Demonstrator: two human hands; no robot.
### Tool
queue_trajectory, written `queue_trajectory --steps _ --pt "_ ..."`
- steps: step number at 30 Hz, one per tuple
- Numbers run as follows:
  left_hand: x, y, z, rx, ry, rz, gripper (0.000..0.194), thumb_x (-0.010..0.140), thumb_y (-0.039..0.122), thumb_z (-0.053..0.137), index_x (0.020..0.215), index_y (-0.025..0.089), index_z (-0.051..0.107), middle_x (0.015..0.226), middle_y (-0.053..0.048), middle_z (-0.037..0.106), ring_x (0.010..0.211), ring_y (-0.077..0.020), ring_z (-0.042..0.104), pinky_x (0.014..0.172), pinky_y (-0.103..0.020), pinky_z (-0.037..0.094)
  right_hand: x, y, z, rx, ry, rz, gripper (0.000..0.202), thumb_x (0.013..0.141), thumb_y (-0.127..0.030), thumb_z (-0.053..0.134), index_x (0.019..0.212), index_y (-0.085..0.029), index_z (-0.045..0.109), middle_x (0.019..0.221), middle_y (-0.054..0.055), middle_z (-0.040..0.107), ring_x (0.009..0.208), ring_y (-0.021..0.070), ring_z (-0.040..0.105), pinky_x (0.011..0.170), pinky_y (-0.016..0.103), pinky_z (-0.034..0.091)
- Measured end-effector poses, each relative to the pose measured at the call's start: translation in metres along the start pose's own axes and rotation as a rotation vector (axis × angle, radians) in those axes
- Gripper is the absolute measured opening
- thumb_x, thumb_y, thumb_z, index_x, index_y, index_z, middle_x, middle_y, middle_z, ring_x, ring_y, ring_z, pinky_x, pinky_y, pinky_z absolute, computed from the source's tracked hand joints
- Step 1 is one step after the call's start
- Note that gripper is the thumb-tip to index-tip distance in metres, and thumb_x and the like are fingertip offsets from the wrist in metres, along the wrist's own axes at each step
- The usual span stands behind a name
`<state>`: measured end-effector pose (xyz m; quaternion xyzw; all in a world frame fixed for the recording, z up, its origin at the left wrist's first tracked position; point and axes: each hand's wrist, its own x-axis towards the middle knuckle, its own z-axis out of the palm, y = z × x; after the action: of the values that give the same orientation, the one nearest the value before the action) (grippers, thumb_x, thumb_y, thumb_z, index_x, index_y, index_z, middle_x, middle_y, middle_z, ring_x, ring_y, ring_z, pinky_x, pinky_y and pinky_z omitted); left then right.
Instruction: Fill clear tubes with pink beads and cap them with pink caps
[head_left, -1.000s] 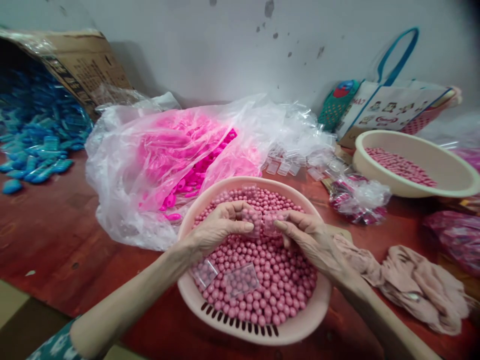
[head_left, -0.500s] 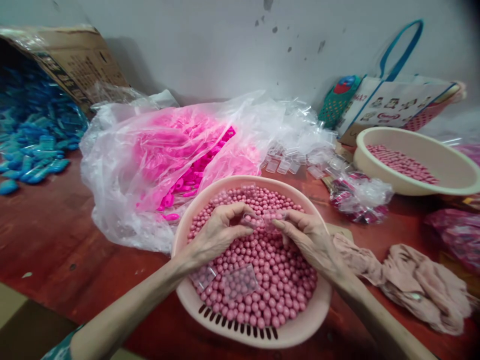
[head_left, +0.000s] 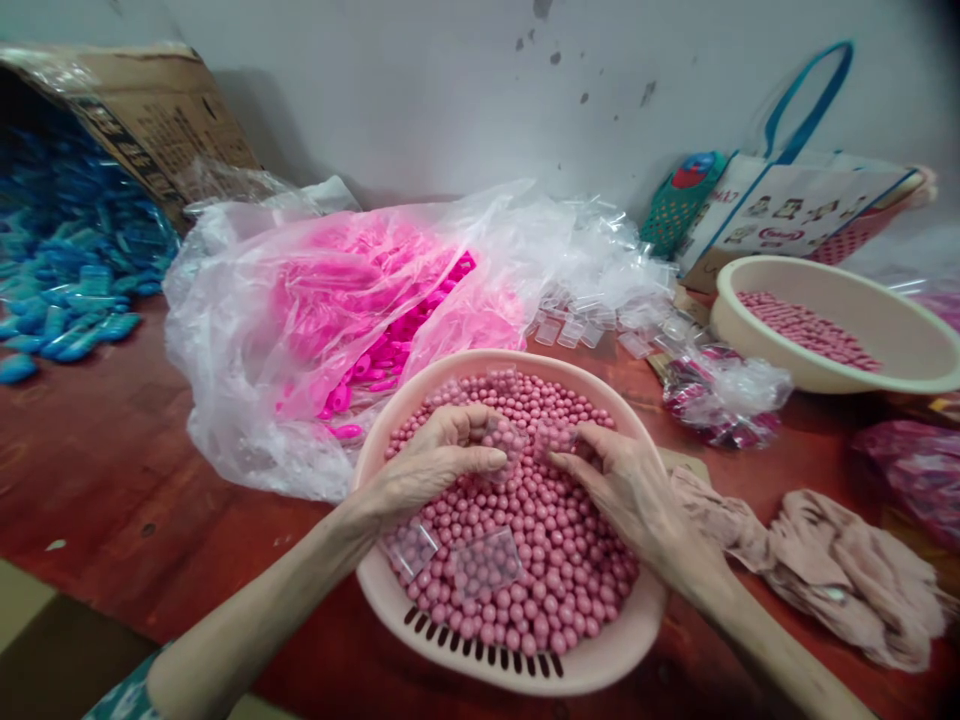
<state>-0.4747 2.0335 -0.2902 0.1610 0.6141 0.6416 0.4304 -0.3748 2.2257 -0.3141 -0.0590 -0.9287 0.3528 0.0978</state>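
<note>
pinching a clear piece in its fingers, the left hand is over pink beads in a basket; fingers of the right hand hold another piece nearby.

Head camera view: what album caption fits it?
Left hand and right hand each pinch clear plastic over a basket of pink beads.

Held clear cases blurred, partly hidden; blue pieces cut by left edge

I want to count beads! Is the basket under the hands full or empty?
Well filled, not empty: pink beads spread from wall to wall in the basket, hiding its bottom. Their depth I cannot tell.
</note>
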Motion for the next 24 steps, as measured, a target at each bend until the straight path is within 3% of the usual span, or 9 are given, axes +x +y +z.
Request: queue_trajectory --steps 3,6,9,14,19,22,24 --pt "-0.001 -0.001 -0.001 0.093 0.011 -0.017 0.022 0.072 0.018 0.065 0.093 0.018 0.059 0.079 0.002 0.057 0.069 -0.0106 0.053 0.065 -0.023 0.042 0.002 0.002 -0.004 -0.062 0.042 -0.037 0.014 0.081 -0.034 0.058 0.087 -0.021 0.057 0.082 0.006 0.062 0.075 0.0217 0.055 0.066 0.034 0.043" --pt "-0.002 0.0 0.0 0.185 0.013 -0.025 0.019 0.071 0.018 0.064 0.091 0.018 0.061 0.08 0.001 0.056 0.072 -0.0121 0.051 0.066 -0.023 0.041 0.007 0.005 -0.005 -0.091 0.071 -0.053 0.024 0.08 -0.031 0.06 0.102 -0.021 0.057 0.101 0.009 0.061 0.093 0.0258 0.056 0.081 0.04 0.044" --pt "-0.002 0.001 0.0 0.219 0.001 -0.023 0.018 0.071 0.018 0.063 0.089 0.017 0.061 0.079 0.001 0.055 0.072 -0.0128 0.049 0.066 -0.024 0.039 0.01 0.003 -0.004 -0.065 0.086 -0.121 0.029 0.08 -0.03 0.062 0.107 -0.021 0.057 0.104 0.009 0.059 0.1 0.0264 0.054 0.087 0.042 0.043" --pt "-0.001 0.001 0.0 0.253 0.022 -0.017 0.023 0.07 0.016 0.063 0.093 0.017 0.063 0.079 0.001 0.056 0.075 -0.0139 0.05 0.07 -0.025 0.039 0.012 -0.018 -0.003 0.108 -0.054 -0.303 0.04 0.078 -0.026 0.066 0.117 -0.025 0.054 0.111 0.007 0.055 0.103 0.0216 0.052 0.089 0.036 0.043" --pt "0.001 0.001 0.001 0.165 -0.201 0.001 0.021 0.072 0.015 0.062 0.093 0.016 0.064 0.08 0.0 0.059 0.078 -0.0159 0.053 0.073 -0.027 0.04 0.016 -0.028 -0.001 0.166 -0.195 -0.385 0.018 0.082 -0.02 0.061 0.1 -0.023 0.059 0.094 0.003 0.056 0.089 0.0171 0.052 0.076 0.03 0.042" --pt "0.001 0.003 0.002 0.173 -0.181 -0.001 0.014 0.071 0.016 0.064 0.085 0.015 0.063 0.082 0.0 0.059 0.081 -0.0166 0.053 0.074 -0.027 0.041 0.018 -0.029 0.0 0.147 -0.214 -0.389 0.002 0.084 -0.021 0.059 0.085 -0.02 0.058 0.083 0.001 0.054 0.078 0.0142 0.051 0.066 0.027 0.038" --pt "0.0 0.003 0.002 0.189 -0.165 -0.001 0.014 0.071 0.016 0.064 0.085 0.015 0.063 0.082 0.0 0.06 0.082 -0.017 0.054 0.075 -0.027 0.041 0.019 -0.028 0.0 0.175 -0.234 -0.363 0.006 0.085 -0.022 0.058 0.08 -0.019 0.057 0.079 -0.001 0.055 0.074 0.013 0.051 0.064 0.026 0.037"
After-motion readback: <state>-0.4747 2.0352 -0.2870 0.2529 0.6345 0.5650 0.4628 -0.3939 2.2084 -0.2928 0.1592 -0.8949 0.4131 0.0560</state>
